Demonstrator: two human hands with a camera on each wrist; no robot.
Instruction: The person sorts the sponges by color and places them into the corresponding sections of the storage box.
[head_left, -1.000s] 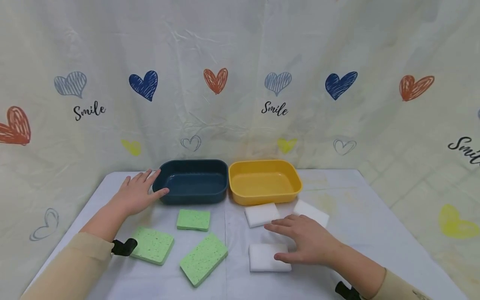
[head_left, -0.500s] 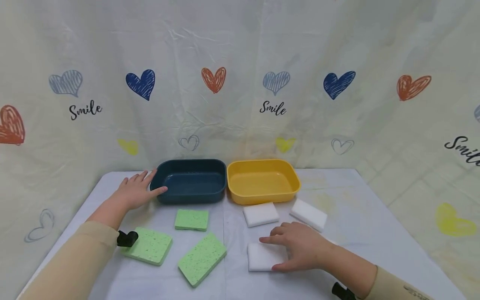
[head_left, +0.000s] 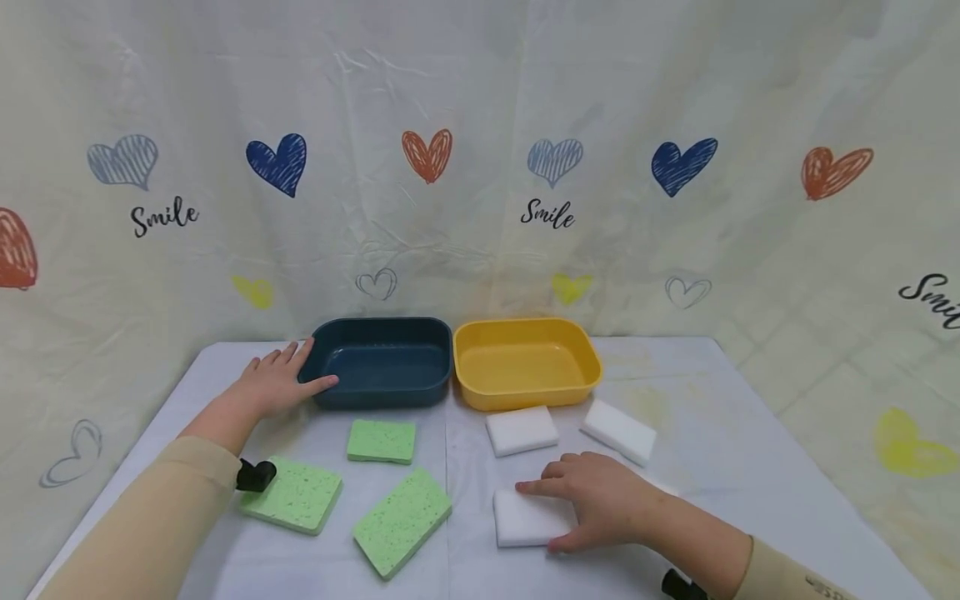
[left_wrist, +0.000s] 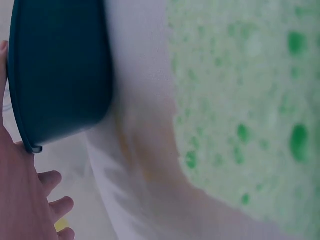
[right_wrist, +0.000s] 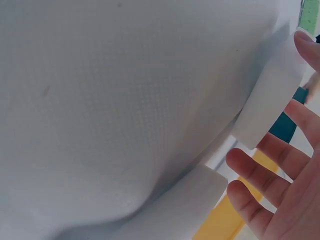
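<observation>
The right hand [right_wrist: 287,165] shows at the right edge of the view, palm and spread fingers [right_wrist: 250,162] over a table covered in white woven cloth [right_wrist: 110,100]. Thumb and fingers close on a white rectangular foam sponge [right_wrist: 267,107], lifted at an angle off the cloth. A second white foam sponge [right_wrist: 185,207] lies flat near the lower edge. Beyond the fingers, slivers of a yellow plastic tub [right_wrist: 225,220] and a dark teal plastic tub [right_wrist: 287,125] show.
</observation>
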